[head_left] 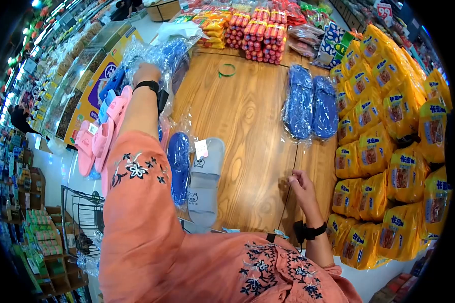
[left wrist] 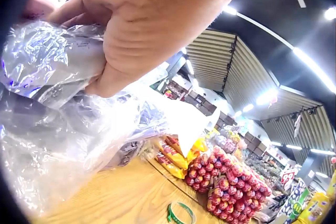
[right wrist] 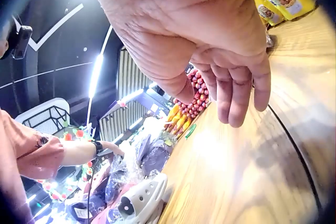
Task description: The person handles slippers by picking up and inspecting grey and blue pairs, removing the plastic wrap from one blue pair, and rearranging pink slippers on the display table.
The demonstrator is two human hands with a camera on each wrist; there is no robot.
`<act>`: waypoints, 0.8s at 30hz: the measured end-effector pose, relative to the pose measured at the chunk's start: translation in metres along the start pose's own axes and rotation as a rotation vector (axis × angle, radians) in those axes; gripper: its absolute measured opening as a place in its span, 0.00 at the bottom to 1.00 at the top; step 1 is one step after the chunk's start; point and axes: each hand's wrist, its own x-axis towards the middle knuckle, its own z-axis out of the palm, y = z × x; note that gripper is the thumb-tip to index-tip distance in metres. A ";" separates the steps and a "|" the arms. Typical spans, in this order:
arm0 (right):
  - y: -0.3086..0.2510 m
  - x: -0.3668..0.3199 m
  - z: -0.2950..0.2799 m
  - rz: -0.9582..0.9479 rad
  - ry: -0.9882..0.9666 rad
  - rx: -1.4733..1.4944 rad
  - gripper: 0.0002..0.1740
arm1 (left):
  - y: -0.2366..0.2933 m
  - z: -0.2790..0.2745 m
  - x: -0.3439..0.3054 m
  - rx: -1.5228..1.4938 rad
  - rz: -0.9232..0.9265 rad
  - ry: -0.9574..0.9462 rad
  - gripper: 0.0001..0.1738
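My left hand (head_left: 145,72) reaches to the table's far left and grips the clear plastic bag (head_left: 167,53) that holds blue slippers. In the left wrist view the fingers (left wrist: 157,24) pinch the crinkled plastic bag (left wrist: 58,129). My right hand (head_left: 299,183) hovers just over the wooden table (head_left: 247,116) near its front right. Its fingers (right wrist: 231,71) hang loosely curled and hold nothing. A grey slipper (head_left: 205,179) and a blue slipper (head_left: 178,166) lie by my left arm. Another bagged pair of blue slippers (head_left: 311,103) lies at mid right.
Yellow snack packs (head_left: 389,126) are piled along the right edge. Red sausage bundles (head_left: 258,33) stand at the back, with a green band (head_left: 227,70) on the wood before them. Pink slippers (head_left: 103,134) hang off the left side. A wire rack (head_left: 83,212) stands below left.
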 end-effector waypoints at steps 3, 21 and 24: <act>0.006 0.002 0.002 0.011 -0.012 0.011 0.21 | 0.010 -0.019 -0.029 -0.178 -0.113 0.102 0.35; 0.013 0.005 0.001 -0.001 -0.061 -0.027 0.20 | -0.034 -0.057 -0.067 -0.453 -0.048 0.450 0.28; 0.017 0.006 0.005 -0.038 -0.036 0.041 0.19 | -0.028 -0.094 -0.120 -0.560 -0.007 0.441 0.26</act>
